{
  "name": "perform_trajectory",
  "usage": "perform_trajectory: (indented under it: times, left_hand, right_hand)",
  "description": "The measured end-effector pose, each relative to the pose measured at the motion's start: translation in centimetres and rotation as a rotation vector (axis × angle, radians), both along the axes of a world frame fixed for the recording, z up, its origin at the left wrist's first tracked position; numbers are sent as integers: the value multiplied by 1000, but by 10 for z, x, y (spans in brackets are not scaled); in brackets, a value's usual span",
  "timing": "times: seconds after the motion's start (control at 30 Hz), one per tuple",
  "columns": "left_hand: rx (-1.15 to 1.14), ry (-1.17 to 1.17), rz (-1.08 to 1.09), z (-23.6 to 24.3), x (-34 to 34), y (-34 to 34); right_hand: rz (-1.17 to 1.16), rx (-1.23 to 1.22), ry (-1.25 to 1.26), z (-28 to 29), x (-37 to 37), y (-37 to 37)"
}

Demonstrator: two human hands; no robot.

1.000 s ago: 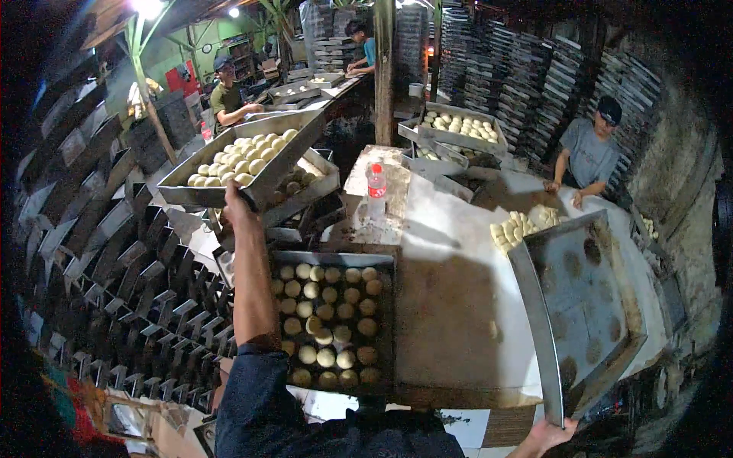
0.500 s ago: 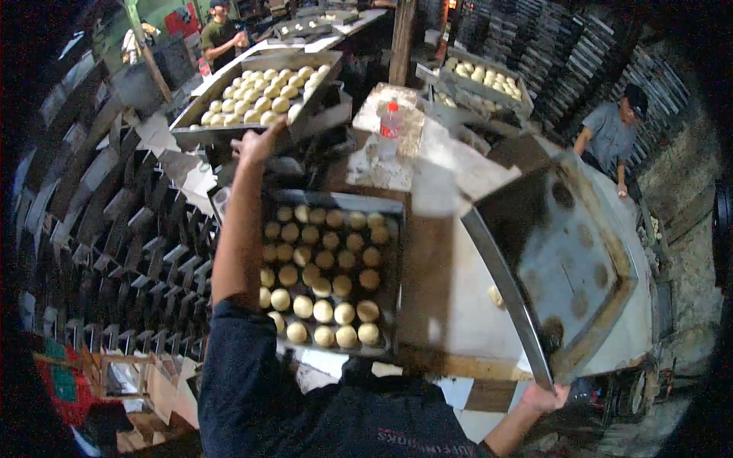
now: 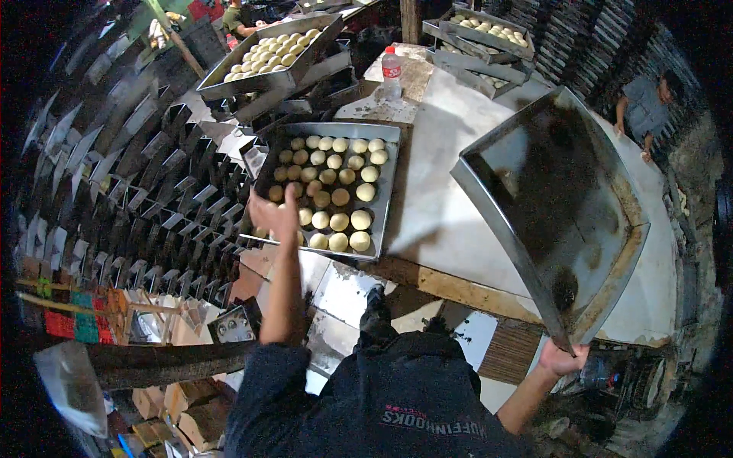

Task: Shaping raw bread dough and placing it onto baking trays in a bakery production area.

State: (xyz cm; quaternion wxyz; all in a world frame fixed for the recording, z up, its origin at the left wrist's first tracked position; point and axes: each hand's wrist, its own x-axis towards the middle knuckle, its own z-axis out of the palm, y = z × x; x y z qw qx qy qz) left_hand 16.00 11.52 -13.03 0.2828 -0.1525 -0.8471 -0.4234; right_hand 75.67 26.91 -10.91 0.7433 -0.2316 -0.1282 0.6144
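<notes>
A metal baking tray [image 3: 391, 187] of round, pale dough balls [image 3: 338, 221] lies at the table's left side. My left hand [image 3: 276, 215] is over its left edge, fingers apart, holding nothing; whether it touches the tray I cannot tell. My right hand [image 3: 563, 357] grips the near corner of a second metal baking tray [image 3: 588, 206], dark-stained and without dough balls. That tray is tilted above the right part of the table.
Another tray of dough balls [image 3: 336, 30] tops a stack at the far left. More stacked trays [image 3: 500, 57] stand at the back right. A red-capped bottle [image 3: 392, 72] is on the table [image 3: 450, 137]. One person [image 3: 645, 107] is at right, another [image 3: 235, 19] far left.
My left hand has come down and nearer from the far-left stacked tray to the dough tray on the table. My right hand still holds the stained tray, now moved slightly.
</notes>
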Motion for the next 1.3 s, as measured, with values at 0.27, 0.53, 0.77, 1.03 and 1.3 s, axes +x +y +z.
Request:
perform_trajectory:
  times: [0.27, 0.53, 0.77, 1.03, 1.3]
  left_hand:
    - [241, -1137, 179, -91, 165, 20]
    - [728, -1187, -280, -85, 125, -22]
    - [1201, -1031, -561, 36, 49, -144]
    - [1081, -443, -156, 175, 182, -219]
    - [984, -111, -114, 222, 63, -223]
  right_hand:
    - [-56, 26, -61, -6, 34, 0]
    - [-39, -25, -14, 3, 11, 3]
    - [30, -112, 10, -46, 12, 47]
    - [429, 226, 204, -112, 15, 90]
    - [36, 114, -833, -191, -69, 71]
